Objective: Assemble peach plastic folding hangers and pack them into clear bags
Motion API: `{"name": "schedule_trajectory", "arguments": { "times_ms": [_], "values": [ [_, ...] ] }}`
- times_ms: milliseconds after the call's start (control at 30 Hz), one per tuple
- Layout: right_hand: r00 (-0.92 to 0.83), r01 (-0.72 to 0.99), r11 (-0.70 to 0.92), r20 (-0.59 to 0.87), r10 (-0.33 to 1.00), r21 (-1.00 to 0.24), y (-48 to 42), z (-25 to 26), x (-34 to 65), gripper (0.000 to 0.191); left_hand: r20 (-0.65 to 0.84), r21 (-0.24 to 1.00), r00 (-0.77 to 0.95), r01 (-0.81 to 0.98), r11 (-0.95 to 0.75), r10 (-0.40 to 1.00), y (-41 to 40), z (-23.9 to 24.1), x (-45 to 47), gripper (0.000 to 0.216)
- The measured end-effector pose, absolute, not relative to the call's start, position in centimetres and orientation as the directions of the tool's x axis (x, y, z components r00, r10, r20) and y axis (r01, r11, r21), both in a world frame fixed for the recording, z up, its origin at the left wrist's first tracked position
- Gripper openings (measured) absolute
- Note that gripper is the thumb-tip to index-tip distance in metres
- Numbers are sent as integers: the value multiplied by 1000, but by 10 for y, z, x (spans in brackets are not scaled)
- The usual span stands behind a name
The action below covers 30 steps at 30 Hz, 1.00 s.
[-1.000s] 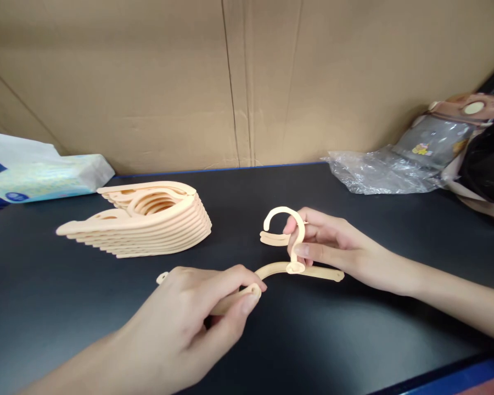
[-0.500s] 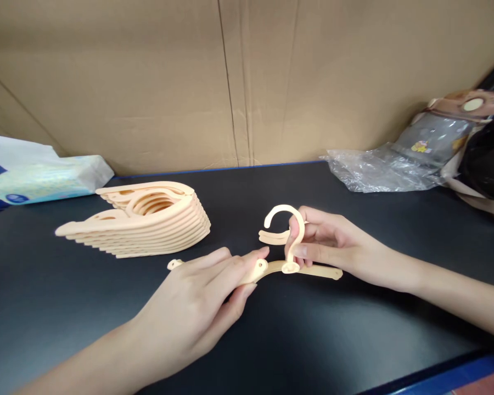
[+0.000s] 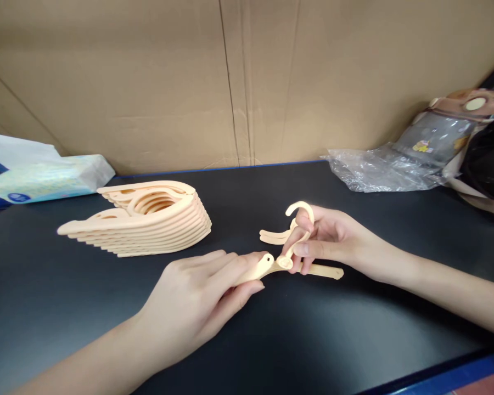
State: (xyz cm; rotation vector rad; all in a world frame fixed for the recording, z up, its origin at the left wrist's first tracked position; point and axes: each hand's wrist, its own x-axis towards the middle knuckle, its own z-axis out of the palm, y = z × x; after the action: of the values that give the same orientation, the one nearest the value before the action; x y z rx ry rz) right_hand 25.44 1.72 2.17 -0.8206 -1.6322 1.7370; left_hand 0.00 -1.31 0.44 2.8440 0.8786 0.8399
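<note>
Head view | left hand [image 3: 197, 296] and right hand [image 3: 325, 241] grasping hanger [image 3: 286, 260] | stack [image 3: 144, 219] well apart

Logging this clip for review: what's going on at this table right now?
A person works a peach plastic folding hanger with both bare hands over a black table. The left hand grips one arm of the hanger, while the right hand pinches its hook, which is tilted over rather than upright. To the left sits a stack of folded hangers of the same kind. A tissue pack lies far left, crumpled clear plastic far right, a cardboard wall behind.
</note>
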Motion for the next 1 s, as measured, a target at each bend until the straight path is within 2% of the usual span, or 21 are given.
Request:
{"name": "schedule_trajectory", "arguments": {
  "times_ms": [200, 400, 667, 1000],
  "values": [
    [-610, -57, -88, -35, 791, -995, 19, 21, 255, 26, 448, 238, 713, 486, -841, 539, -16, 9, 3, 27],
    [-606, -69, -91, -31, 795, -993, 19, 20, 256, 33, 398, 246, 757, 457, -855, 519, -13, 10, 3, 28],
    [-622, -98, -127, -39, 782, -987, 21, 17, 255, 24, 345, 176, 783, 488, -855, 518, -11, 6, 3, 28],
    [-593, -27, -183, -131, 794, -983, 18, 21, 253, 30, 367, 71, 776, 527, -847, 513, -12, 3, 3, 33]
  ]
}}
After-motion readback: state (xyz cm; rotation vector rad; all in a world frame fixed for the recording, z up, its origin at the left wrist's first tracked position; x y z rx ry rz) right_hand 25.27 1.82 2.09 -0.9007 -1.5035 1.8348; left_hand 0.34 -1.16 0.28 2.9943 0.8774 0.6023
